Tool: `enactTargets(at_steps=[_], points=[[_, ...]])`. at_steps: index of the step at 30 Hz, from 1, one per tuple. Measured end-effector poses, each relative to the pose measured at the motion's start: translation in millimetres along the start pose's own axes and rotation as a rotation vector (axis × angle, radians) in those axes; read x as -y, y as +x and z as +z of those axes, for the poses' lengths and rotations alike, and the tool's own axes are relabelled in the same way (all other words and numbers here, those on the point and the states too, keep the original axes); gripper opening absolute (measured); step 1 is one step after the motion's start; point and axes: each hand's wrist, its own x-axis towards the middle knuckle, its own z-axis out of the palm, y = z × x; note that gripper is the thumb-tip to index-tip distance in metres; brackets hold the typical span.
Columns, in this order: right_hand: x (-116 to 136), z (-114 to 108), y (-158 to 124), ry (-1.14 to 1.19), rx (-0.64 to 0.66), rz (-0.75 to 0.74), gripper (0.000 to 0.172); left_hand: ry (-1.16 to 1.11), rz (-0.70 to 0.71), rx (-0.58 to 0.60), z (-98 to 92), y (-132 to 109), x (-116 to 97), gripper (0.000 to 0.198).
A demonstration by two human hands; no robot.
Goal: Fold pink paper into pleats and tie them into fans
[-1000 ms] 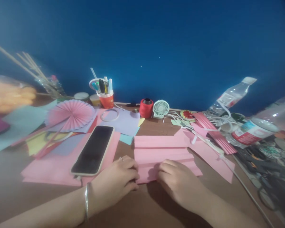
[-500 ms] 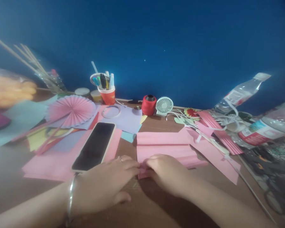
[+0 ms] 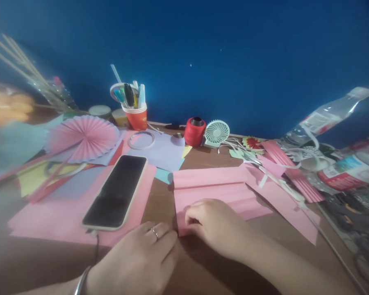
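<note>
A pink sheet of paper with raised crosswise folds lies on the brown table. My right hand rests on its near left part, closed, with curled fingers and thumb at the paper. My left hand, wearing a ring and a bracelet, is beside the sheet's near left corner. Its fingers are bent and close together, and their tips and thumb are hidden. A dark-screened phone with a cable lies on more pink paper to the left.
Behind stand a red cup of pens, a red thread spool and a small white fan. A pleated paper fan lies at left. Plastic bottles, a pink strip and a white cable lie at right.
My left hand has drawn back toward me and its thumb has gone out of sight. The right hand stays on the pink sheet. The view has shifted slightly.
</note>
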Motion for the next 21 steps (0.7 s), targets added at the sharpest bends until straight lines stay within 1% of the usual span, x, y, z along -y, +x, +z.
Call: enactTargets(at_steps=[4,8,12,16,18,21], points=[[0,-1,2,0.007,0.011,0.005,0.021,-0.042,-0.035,-0.129,7.9,-3,-5,0.027],[1,-3,4,-0.023,0.035,-0.018,0.021,-0.02,-0.072,-0.209,11.5,-4,-7,0.025],[-2,4,2,-0.086,0.086,-0.067,0.015,-0.009,-0.091,-0.235,16.8,-5,-10,0.018],[-11,19,-4,-0.125,0.018,-0.08,0.007,-0.075,-0.094,-0.257,21.6,-7,-10,0.02],[-12,21,-6,-0.111,0.003,-0.072,0.009,-0.108,-0.097,-0.274,21.1,-6,-6,0.025],[-9,17,-6,-0.067,-0.001,-0.053,0.014,-0.175,-0.096,-0.267,16.8,-2,1,0.032]])
